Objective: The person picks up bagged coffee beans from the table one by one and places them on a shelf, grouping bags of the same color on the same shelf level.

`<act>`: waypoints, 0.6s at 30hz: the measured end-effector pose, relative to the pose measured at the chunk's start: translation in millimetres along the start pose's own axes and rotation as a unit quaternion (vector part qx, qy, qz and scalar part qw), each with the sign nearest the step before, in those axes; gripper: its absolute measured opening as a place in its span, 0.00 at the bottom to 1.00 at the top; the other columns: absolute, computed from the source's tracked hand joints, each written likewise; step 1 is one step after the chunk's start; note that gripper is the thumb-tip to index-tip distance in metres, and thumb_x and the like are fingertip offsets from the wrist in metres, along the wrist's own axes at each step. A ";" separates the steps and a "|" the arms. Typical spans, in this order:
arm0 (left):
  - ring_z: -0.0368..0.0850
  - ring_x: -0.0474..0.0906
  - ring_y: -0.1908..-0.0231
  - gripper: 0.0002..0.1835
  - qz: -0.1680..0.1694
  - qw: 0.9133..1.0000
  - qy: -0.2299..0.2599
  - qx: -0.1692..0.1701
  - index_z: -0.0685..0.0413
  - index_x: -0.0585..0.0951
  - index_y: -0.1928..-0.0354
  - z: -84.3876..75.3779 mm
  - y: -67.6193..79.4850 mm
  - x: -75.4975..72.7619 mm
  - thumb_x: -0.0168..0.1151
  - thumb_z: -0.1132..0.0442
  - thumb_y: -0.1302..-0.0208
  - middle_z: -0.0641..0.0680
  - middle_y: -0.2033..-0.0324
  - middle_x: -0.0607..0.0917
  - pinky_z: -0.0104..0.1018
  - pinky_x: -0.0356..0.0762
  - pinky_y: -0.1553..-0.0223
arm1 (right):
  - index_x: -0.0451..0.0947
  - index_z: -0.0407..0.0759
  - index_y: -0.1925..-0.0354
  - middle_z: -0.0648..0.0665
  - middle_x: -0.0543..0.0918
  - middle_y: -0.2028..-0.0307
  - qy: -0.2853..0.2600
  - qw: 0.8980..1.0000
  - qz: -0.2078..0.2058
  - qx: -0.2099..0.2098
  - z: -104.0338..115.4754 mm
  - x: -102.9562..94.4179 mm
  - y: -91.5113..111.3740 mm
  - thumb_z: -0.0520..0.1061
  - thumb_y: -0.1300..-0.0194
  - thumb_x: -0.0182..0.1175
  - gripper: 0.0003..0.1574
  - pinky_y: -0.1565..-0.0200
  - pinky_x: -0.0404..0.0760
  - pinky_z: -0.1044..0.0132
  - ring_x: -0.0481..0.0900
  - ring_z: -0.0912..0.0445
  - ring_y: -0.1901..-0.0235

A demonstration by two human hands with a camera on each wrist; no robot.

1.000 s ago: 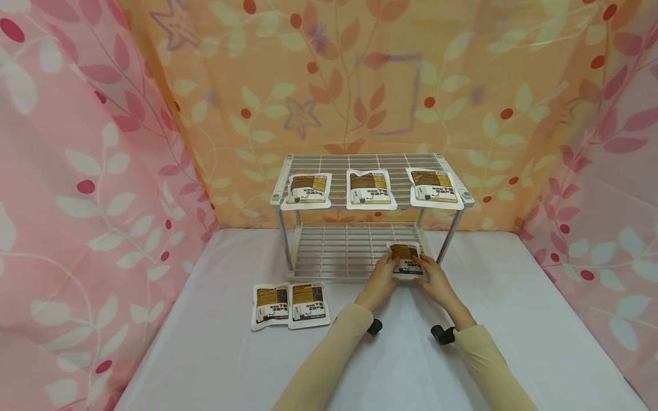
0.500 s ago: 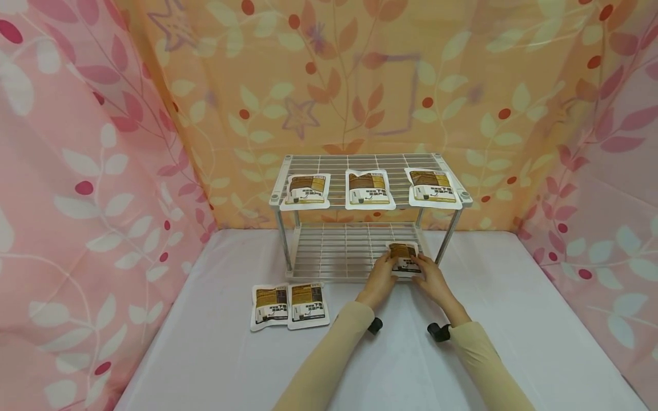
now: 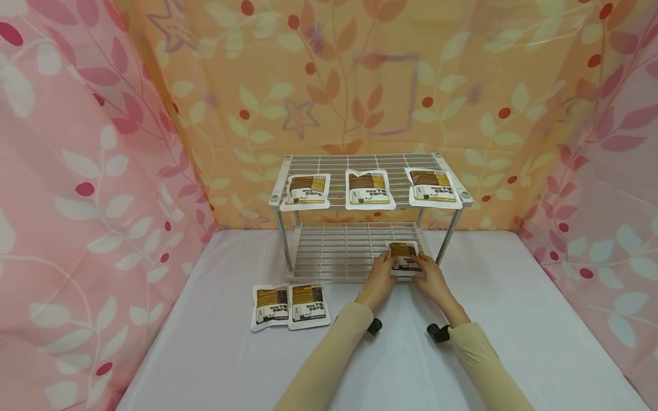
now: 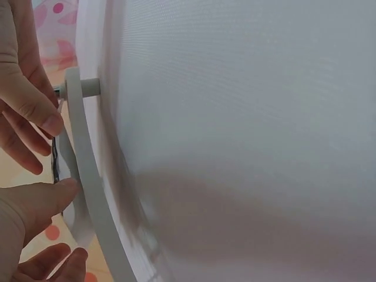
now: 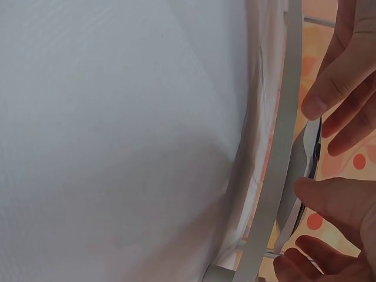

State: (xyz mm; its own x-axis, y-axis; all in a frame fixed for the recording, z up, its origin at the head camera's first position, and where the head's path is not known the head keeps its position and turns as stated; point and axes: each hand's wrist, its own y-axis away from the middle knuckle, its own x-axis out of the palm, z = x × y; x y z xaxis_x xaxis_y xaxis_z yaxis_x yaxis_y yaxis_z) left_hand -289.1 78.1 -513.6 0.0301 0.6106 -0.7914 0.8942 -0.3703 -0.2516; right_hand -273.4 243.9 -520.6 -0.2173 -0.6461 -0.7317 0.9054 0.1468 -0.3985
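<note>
On the lower shelf (image 3: 319, 279) of a two-tier wire rack (image 3: 284, 240), at the right front: one white-edged pouch (image 3: 403, 251), printed face up, near the right front post (image 3: 448, 237). Left hand (image 3: 379, 279): pinching the left side of the pouch. Right hand (image 3: 432, 279): pinching the right side of the same pouch. Per wrist views: both thumb tips against the near edge, just behind the front rail; other fingers bent and slightly parted. On the upper shelf (image 3: 280, 191), along the front, left to right: left upper pouch (image 3: 307, 191), middle upper pouch (image 3: 369, 189), right upper pouch (image 3: 434, 188), all apart, printed faces up. On the white tabletop (image 3: 231, 365), in front of the rack's left end: outer table pouch (image 3: 271, 305) and inner table pouch (image 3: 308, 305), side by side, edges meeting.
</note>
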 end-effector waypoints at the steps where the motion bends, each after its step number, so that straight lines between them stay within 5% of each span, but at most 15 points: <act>1: 0.51 0.64 0.38 0.28 -0.003 1.000 0.002 0.001 0.57 0.71 0.39 -0.2 0.7 -1.0 0.64 0.67 0.43 0.58 0.36 0.66 0.36 0.68 0.41 | 0.68 0.23 0.45 0.19 0.65 0.44 0.001 1.000 -0.002 -0.001 0.7 0.2 0.4 0.28 0.52 0.63 0.33 0.45 0.64 0.35 0.64 0.27 0.45; 18: 0.53 0.68 0.40 0.29 -0.042 0.998 0.050 0.006 0.57 0.70 0.38 10.5 24.9 -13.3 0.64 0.63 0.42 0.61 0.38 0.69 0.40 0.71 0.42 | 0.70 0.27 0.45 0.21 0.68 0.44 -0.032 0.998 -0.045 -0.022 16.7 10.7 5.8 0.32 0.55 0.67 0.36 0.46 0.62 0.31 0.65 0.26 0.45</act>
State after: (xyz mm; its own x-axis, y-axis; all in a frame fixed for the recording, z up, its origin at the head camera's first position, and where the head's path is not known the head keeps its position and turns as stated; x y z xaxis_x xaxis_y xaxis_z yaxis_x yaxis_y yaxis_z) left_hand -272.0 53.4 -515.1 -0.0003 0.7063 -0.7080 0.8899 -0.3227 -0.3223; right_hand -264.4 225.4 -521.5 -0.2716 -0.7038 -0.6565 0.8659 0.1190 -0.4858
